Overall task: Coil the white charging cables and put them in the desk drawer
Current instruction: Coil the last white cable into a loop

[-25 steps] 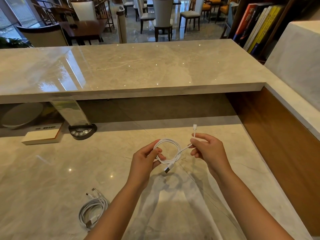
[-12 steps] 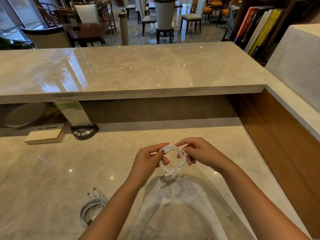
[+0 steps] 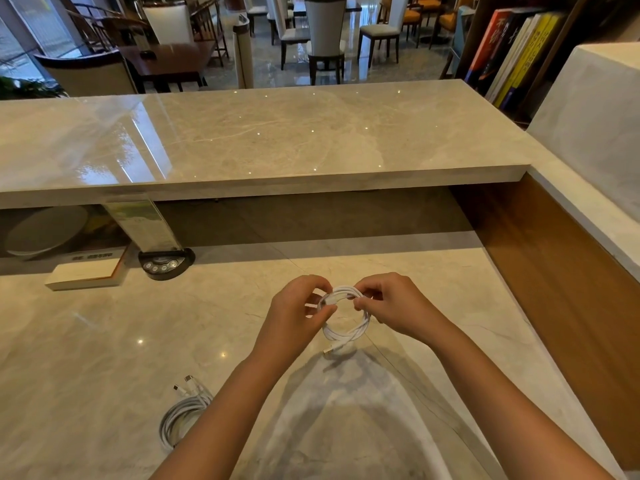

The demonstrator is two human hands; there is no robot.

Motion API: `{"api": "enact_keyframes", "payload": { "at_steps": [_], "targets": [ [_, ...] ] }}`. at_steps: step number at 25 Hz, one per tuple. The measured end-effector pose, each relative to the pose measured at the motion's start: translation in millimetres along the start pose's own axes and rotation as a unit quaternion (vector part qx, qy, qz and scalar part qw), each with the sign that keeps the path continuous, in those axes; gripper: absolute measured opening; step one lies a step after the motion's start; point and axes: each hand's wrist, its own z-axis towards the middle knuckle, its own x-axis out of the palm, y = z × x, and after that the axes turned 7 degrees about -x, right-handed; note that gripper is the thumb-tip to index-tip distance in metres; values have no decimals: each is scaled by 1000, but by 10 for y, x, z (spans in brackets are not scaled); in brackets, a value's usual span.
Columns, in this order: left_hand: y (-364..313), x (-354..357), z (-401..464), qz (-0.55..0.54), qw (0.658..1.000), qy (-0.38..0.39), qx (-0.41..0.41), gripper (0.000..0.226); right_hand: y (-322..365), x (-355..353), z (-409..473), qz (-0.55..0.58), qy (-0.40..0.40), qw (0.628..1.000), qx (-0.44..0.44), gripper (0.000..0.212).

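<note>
You are looking at an evenly lit, fairly bright scene with soft daylight coming from the windows (image 3: 20, 39) at the far left. That light lays a broad white glare across the left part of the upper counter (image 3: 145, 143), and small pinpoint reflections of ceiling lamps dot its polished top and the lower desk (image 3: 104, 341). A soft, wide shadow (image 3: 346, 410) falls on the desk below your arms. The recess under the counter is dim, and detail there is hard to read. Straight edges bow near the frame borders from the wide lens. The far chairs (image 3: 325, 39) look slightly soft, perhaps from compression.
</note>
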Motion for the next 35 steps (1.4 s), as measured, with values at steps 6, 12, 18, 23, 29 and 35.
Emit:
{"api": "enact_keyframes", "payload": {
  "at_steps": [6, 12, 18, 23, 29, 35],
  "targets": [
    [122, -39, 77, 139, 983, -28, 113, 14, -11, -38, -37, -72, 37, 996, -27, 19],
    [107, 76, 69, -118, 985, -17, -122, 10, -129, 1, -153, -30, 60, 998, -2, 17],
    [33, 139, 16, -185, 965, 42, -182, 12, -235, 101, -235, -57, 1, 998, -9, 27],
    [-83, 140, -25, -234, 947, 41, -218, 18, -204, 183, -254, -78, -45, 995, -49, 15],
    [-15, 95, -238, -401, 824, 227, -329, 14, -302, 281, -261, -25, -107, 993, -48, 11],
    [174, -40, -352, -381, 846, 204, -313, 18, -285, 300, -213, 111, -72, 991, 6, 10]
  ]
}}
